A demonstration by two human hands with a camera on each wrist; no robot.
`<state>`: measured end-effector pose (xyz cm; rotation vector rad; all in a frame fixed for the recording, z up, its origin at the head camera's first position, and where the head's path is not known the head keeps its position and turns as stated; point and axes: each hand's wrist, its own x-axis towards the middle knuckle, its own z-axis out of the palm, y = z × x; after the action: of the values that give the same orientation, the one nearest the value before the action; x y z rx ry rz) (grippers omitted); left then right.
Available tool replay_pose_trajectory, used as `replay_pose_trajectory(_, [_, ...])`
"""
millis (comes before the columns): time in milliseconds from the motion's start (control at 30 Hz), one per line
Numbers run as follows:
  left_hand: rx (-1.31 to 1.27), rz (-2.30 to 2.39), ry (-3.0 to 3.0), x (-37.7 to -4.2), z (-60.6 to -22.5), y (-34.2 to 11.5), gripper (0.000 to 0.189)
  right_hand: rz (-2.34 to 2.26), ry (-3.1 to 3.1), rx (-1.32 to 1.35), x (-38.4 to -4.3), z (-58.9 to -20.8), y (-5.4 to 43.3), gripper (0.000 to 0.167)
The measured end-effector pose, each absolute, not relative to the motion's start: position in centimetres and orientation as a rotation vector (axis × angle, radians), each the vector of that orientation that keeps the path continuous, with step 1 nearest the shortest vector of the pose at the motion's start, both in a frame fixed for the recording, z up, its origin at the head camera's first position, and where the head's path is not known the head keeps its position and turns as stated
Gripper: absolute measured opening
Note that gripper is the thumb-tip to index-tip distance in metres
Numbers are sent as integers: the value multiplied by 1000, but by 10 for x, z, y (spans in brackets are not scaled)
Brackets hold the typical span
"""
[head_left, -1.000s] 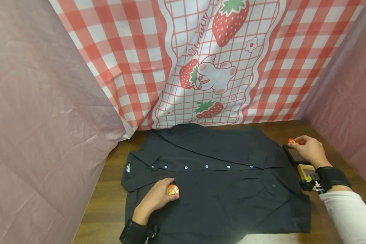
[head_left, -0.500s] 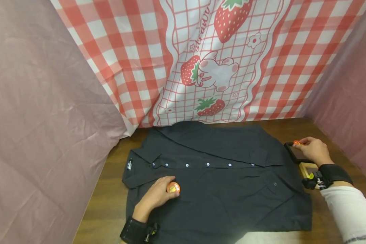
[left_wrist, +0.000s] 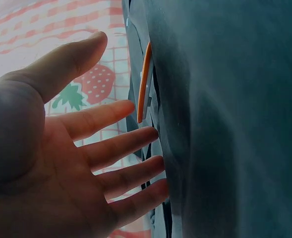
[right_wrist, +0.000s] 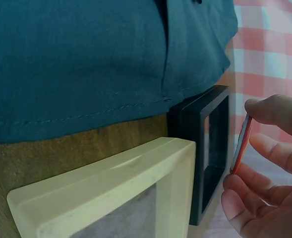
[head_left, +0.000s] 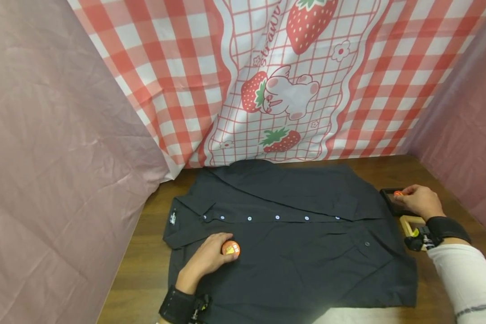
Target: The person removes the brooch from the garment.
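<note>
Head cam: left hand [head_left: 206,258] just kinda splayed beside an orange badge [head_left: 231,249], lower middle; right hand [head_left: 423,201] pinching second badge [head_left: 398,193], far right.

Orange on charcoal: colours and patterns

We note an orange disc [head_left: 230,248], marked in yellow and white, against a plain charcoal shirt [head_left: 308,265] (tinted teal in both wrist views) with pale buttons [head_left: 277,217]. We see a second disc [right_wrist: 241,144], red-orange on one side and grey on the other. We contrast a black frame [right_wrist: 197,173] with a pale yellow frame [right_wrist: 111,183]. Brown wood grain marks the table [head_left: 137,270]. We distinguish a red-and-white gingham cloth [head_left: 178,90], its white panel [head_left: 243,139] gridded in red and printed with strawberries [head_left: 309,27]. Side drapes [head_left: 56,157] are dusty pink, wristbands [head_left: 449,230] black, the sleeve [head_left: 463,279] white.
</note>
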<state>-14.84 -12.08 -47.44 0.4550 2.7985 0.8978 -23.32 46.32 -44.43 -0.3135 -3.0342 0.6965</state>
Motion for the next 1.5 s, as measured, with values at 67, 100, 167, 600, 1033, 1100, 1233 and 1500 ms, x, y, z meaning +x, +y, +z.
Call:
replay_pose_trajectory(67, [468,898,2800,-149,-474,-121,57,691,-3041,-315,-233,-445,465,56])
replay_pose_trajectory(100, [470,897,2797,-149,-474,-121,57,685,-3043,-313,-233,-445,465,56])
replay_pose_trajectory(167, [478,892,2797,-149,-474,-122,56,686,-3048,-312,-232,-446,466,55])
replay_pose_trajectory(600, [481,888,2777,-147,-475,-121,55,561,-3045,-351,-231,-455,464,40])
replay_pose_trajectory(1033, [482,893,2782,-147,-475,-122,55,566,-3015,-354,-233,-457,462,37])
replay_pose_trajectory(1100, [481,895,2785,-148,-475,-122,55,586,-3008,-355,-235,-456,461,37])
replay_pose_trajectory(1233, [495,898,2785,-149,-476,-123,55,605,-3011,-358,-234,-455,461,37])
replay_pose_trajectory(1500, [504,914,2779,-148,-476,-123,54,621,-3029,-330,-234,-453,462,39])
